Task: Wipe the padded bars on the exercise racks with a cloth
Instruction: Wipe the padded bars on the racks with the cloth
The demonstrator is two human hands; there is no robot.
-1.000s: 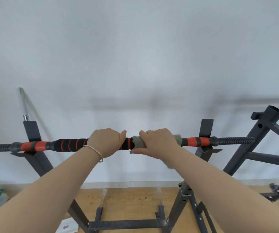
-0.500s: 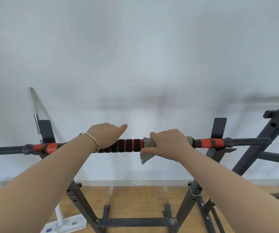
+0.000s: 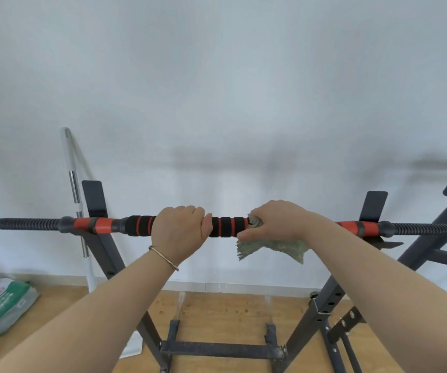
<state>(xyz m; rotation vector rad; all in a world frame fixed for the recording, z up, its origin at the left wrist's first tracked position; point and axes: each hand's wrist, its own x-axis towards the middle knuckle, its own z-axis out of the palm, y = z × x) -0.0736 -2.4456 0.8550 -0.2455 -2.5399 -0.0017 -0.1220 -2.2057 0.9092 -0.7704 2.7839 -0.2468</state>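
Padded bar [image 3: 225, 226] is laid nine-to-three across the rack [image 3: 103, 249] and gripped by the left hand [image 3: 180, 228]. The cloth [image 3: 270, 247] is clamped round it by curled fingers [image 3: 264, 211] of the right hand [image 3: 276, 222], with bare foam at the cloth's nine o'clock.

Head-worn wide-angle view, forward and slightly down, close behind the padded bar [image 3: 225, 226].

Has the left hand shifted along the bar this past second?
Yes. The left hand slid left along the padded bar, closer to the rack's left upright hook.
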